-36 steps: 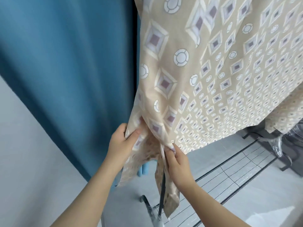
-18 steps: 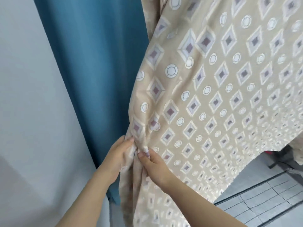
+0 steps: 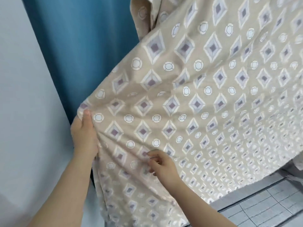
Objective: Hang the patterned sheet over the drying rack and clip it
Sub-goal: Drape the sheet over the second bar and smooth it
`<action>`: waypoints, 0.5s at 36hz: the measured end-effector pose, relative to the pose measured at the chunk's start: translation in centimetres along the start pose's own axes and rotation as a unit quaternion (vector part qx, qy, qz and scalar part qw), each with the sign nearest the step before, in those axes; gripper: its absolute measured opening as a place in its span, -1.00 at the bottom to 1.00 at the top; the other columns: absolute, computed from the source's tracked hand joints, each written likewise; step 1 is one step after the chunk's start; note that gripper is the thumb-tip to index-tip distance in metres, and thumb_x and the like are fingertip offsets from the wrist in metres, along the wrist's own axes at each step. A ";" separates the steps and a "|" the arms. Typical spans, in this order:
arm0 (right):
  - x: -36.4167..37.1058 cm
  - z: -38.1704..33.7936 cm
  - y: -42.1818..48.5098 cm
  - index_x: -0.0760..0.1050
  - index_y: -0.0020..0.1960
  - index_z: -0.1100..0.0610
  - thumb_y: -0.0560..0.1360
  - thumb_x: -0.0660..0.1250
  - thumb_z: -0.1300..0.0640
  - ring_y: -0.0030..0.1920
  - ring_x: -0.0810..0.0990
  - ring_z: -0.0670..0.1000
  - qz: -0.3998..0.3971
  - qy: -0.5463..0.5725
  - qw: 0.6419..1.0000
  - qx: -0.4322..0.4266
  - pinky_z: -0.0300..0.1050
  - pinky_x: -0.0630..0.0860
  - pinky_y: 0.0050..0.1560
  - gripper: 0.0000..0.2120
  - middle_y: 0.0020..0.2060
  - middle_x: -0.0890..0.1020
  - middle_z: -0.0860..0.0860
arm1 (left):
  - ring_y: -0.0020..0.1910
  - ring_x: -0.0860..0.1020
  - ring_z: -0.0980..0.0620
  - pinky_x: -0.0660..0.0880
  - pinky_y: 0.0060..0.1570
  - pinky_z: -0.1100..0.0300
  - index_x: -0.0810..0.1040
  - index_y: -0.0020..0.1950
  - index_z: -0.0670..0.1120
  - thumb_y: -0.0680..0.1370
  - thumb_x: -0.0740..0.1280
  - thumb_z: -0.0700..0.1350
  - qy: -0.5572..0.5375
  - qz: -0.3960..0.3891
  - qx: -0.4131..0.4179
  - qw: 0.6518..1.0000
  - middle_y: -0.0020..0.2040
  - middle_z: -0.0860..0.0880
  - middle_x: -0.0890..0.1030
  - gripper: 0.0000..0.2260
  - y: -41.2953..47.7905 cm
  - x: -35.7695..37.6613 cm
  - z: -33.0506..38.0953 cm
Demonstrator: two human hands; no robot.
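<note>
Cloth of the patterned sheet point(image 3: 205, 95) climbs up-right from both hands: left hand point(image 3: 84, 133) grips its near edge, right hand point(image 3: 161, 167) pinches a fold just inside that edge, lower.

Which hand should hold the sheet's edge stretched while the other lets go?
Left, probably: the left hand grips the patterned sheet at its edge, creases fanning from it; the right hand only pinches a fold lower down.
</note>
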State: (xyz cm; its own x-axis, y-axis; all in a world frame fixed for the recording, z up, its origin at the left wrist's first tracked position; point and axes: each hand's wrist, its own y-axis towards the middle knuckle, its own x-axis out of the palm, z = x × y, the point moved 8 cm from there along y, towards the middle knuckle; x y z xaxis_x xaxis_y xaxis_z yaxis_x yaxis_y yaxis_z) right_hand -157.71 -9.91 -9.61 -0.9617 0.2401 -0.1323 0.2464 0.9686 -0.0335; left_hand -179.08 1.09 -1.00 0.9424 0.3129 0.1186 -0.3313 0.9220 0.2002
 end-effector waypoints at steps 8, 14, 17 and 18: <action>0.3 0.3 1.4 0.47 -0.08 0.03 0.52 0.24 0.28 -0.36 0.48 -0.08 0.006 0.001 1.000 -0.004 -0.33 0.40 -0.29 -0.84 -0.39 0.50 -0.05 | -0.05 0.49 0.04 0.43 -0.01 0.18 0.48 -0.06 -0.05 0.62 0.13 -0.05 0.023 0.063 0.059 0.996 -0.19 0.13 0.51 -0.83 0.2 -1.2 -0.2; -1.4 1.3 1.6 0.49 -0.10 0.03 0.52 0.24 0.30 -0.39 0.48 -0.11 0.036 -0.001 0.999 0.012 -0.29 0.39 -0.28 -0.82 -0.41 0.51 -0.06 | -0.07 0.57 0.12 0.52 0.09 0.10 0.50 -0.11 0.09 0.56 0.16 0.03 -0.100 0.092 0.076 0.988 -0.12 0.12 0.57 -0.85 3.8 -1.0 2.2; -1.7 1.5 1.9 0.48 -0.13 0.05 0.53 0.23 0.31 -0.39 0.48 -0.10 0.042 -0.006 0.999 0.019 -0.35 0.40 -0.34 -0.82 -0.35 0.52 -0.02 | 0.08 0.56 0.05 0.49 0.17 0.05 0.48 0.10 0.06 0.58 0.20 0.02 -0.022 -0.065 0.020 0.997 0.06 0.04 0.58 -0.86 2.5 2.2 -0.8; -1.6 1.5 1.9 0.47 -0.14 0.05 0.53 0.22 0.31 -0.37 0.49 -0.09 0.038 -0.012 0.999 0.021 -0.38 0.40 -0.36 -0.81 -0.33 0.53 -0.02 | 0.09 0.55 0.02 0.49 0.14 0.12 0.44 0.16 0.06 0.58 0.22 -0.06 0.007 -0.115 0.011 0.993 0.07 0.03 0.56 -0.84 1.7 3.0 -2.0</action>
State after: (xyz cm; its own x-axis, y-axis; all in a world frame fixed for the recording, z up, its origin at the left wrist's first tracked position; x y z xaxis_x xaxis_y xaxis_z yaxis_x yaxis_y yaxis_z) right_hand -155.49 -8.53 -10.99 -0.9371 0.3107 -0.1594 0.3239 0.9439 -0.0643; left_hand -176.70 4.03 -2.27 0.9938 0.0974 0.0536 -0.1076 0.9642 0.2423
